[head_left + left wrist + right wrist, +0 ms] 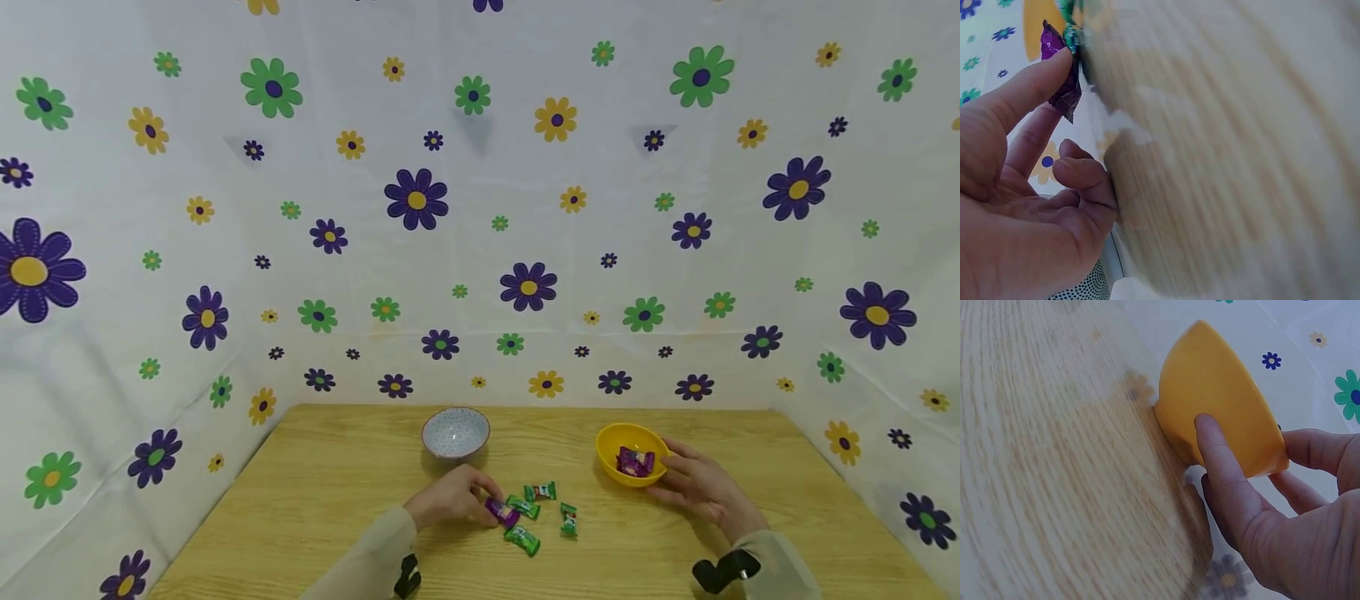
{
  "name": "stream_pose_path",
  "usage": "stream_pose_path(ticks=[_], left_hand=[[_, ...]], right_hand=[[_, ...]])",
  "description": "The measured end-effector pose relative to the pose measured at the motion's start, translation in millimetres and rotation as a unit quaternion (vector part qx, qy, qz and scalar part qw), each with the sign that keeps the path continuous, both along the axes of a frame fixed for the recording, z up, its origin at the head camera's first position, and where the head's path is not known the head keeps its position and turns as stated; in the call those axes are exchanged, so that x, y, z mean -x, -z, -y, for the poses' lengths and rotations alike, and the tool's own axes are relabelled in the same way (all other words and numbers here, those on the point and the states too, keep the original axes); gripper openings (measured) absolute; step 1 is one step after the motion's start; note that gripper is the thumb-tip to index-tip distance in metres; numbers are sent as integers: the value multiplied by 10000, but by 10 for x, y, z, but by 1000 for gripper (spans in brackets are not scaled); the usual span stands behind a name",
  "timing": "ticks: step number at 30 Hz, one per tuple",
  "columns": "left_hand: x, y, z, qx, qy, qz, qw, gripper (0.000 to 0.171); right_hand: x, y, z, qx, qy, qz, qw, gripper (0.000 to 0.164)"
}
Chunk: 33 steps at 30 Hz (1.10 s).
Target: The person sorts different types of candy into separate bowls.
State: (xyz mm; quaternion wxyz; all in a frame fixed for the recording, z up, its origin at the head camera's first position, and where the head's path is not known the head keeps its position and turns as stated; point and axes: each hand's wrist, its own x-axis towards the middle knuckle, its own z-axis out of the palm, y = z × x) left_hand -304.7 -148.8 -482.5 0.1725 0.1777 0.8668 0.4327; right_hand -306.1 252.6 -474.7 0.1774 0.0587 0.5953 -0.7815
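My left hand (455, 497) pinches a purple-wrapped candy (502, 512) between thumb and fingertip, low over the table. In the left wrist view the same candy (1070, 92) shows its dark crimped end, while the other fingers curl below it. Several green-wrapped candies (522, 539) lie around that hand's fingertips. At the right, my right hand (701, 487) holds the side of a yellow bowl (609, 454), thumb and fingers spread along its outer wall and rim. Purple-wrapped candies (634, 462) sit inside this bowl. It stands on the table, its outside (1216, 394) facing the right wrist camera.
A patterned grey-white bowl (455, 433) with a reddish rim stands behind my left hand. The wood-grain table (315, 467) ends at white cloth walls (480, 250) printed with flowers at the back and both sides.
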Motion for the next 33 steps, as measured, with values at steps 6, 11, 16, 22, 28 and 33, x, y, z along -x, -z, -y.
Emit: stream_pose_path(ticks=[6,11,16,22,28,33], left_hand=[[5,-29,29,-215,-29,326,9992,23],[23,-54,30,-321,-104,571,9978,23],[39,-78,-17,-262,-284,608,9974,22],[28,-81,-89,-352,-340,527,9974,25],[48,-126,-198,-382,-330,240,9984,23],[101,-190,-327,-489,-373,220,9979,23]], right_hand=[[10,11,0,70,24,43,10000,65],[24,12,7,65,79,92,9999,65],[33,12,25,-18,87,49,9999,65],[38,31,22,-115,96,-5,9999,61],[36,26,7,-103,136,-30,9998,60],[37,15,-23,-33,127,-8,9999,61]])
